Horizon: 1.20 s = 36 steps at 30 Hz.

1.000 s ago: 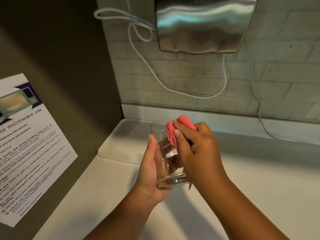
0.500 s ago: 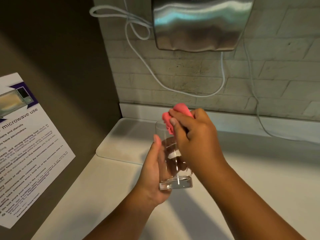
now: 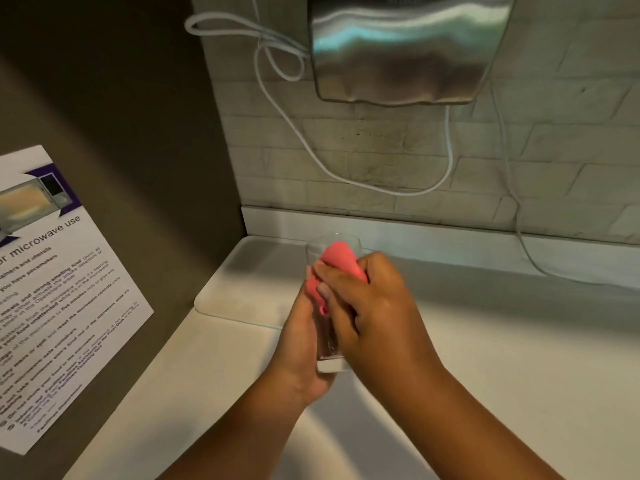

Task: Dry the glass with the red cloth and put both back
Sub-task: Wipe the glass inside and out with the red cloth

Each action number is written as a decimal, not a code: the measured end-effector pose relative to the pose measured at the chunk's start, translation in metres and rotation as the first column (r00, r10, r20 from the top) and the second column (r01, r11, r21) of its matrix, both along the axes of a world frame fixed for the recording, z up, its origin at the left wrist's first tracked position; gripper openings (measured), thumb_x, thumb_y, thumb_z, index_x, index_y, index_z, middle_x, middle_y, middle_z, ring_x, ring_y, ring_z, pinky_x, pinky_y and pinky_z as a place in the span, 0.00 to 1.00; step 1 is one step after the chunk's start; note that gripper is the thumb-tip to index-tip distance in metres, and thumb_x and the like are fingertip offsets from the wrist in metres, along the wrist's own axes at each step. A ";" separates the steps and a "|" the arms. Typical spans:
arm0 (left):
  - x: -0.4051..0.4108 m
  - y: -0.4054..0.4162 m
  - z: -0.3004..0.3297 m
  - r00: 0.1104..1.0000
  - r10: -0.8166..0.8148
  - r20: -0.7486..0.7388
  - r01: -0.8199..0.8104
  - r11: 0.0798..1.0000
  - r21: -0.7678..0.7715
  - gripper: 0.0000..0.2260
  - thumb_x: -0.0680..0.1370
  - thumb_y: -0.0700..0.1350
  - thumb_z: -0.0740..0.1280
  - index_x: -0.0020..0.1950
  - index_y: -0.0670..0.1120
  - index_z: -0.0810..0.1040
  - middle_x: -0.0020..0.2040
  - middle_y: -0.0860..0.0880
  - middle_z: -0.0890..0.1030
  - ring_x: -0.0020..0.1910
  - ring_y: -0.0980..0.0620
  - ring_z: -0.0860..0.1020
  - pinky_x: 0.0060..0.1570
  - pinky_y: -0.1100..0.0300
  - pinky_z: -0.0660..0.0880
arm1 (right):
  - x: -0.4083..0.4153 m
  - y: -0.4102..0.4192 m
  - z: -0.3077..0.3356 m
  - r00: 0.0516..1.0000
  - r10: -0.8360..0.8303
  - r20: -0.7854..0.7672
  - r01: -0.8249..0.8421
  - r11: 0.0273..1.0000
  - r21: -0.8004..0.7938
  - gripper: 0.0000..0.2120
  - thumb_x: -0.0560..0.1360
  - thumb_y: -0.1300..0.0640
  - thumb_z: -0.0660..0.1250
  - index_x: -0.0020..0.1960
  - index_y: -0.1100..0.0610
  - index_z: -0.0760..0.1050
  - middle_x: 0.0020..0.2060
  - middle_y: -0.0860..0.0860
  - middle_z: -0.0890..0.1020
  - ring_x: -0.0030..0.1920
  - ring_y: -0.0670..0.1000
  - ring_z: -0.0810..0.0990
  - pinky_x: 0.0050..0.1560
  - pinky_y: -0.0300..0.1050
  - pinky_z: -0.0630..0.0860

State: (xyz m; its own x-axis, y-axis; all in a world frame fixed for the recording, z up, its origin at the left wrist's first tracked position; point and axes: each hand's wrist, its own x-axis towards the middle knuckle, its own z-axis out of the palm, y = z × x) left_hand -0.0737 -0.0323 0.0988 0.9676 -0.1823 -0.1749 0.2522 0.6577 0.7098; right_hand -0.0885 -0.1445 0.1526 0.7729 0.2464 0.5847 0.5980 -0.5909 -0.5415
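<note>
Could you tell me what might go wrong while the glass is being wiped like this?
The glass is held above the counter in the left hand alone; if it is still wet, it could slip and break. The right hand presses the red cloth at the rim, so a hard push might tip the glass out of that grip.

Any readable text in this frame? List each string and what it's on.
"microwave use": heading on the white notice on the dark left wall; its start is cut off by the frame edge.
Body lines on that notice: bold and fine print both too small, slanted and blurred to quote reliably.
Hand dryer: a faint mark at its top edge, unreadable.
Glass, red cloth, counter: no text.
</note>
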 end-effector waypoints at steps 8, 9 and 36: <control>-0.007 -0.008 -0.002 0.998 0.061 0.022 -0.063 0.989 0.131 0.33 0.71 0.70 0.68 0.63 0.47 0.85 0.59 0.43 0.84 0.50 0.44 0.79 0.48 0.49 0.77 | 0.038 -0.004 0.009 0.989 -0.142 -0.030 0.145 0.978 0.152 0.15 0.80 0.52 0.66 0.66 0.49 0.79 0.49 0.49 0.75 0.45 0.43 0.75 0.47 0.24 0.69; -0.007 -0.008 -0.001 0.999 0.053 -0.001 -0.053 0.994 0.099 0.33 0.72 0.70 0.68 0.64 0.46 0.85 0.60 0.42 0.83 0.49 0.43 0.79 0.47 0.48 0.77 | 0.039 -0.005 0.008 0.988 -0.140 -0.061 0.149 0.972 0.180 0.15 0.80 0.52 0.66 0.66 0.48 0.79 0.49 0.48 0.76 0.44 0.41 0.75 0.47 0.23 0.69; 0.000 0.007 0.006 0.997 -0.075 -0.030 0.061 0.944 -0.324 0.32 0.77 0.64 0.67 0.68 0.39 0.77 0.68 0.34 0.74 0.49 0.38 0.81 0.43 0.49 0.82 | 0.011 -0.043 0.007 0.946 0.058 -0.320 0.179 0.730 0.660 0.10 0.80 0.52 0.67 0.54 0.37 0.82 0.55 0.35 0.83 0.61 0.42 0.80 0.66 0.50 0.74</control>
State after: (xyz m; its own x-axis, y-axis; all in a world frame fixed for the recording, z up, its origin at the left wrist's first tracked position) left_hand -0.0738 -0.0253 0.1051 0.9440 -0.3009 -0.1352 0.3291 0.8301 0.4501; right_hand -0.0774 -0.1872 0.1597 0.9339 -0.1740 0.3125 0.3125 -0.0277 -0.9495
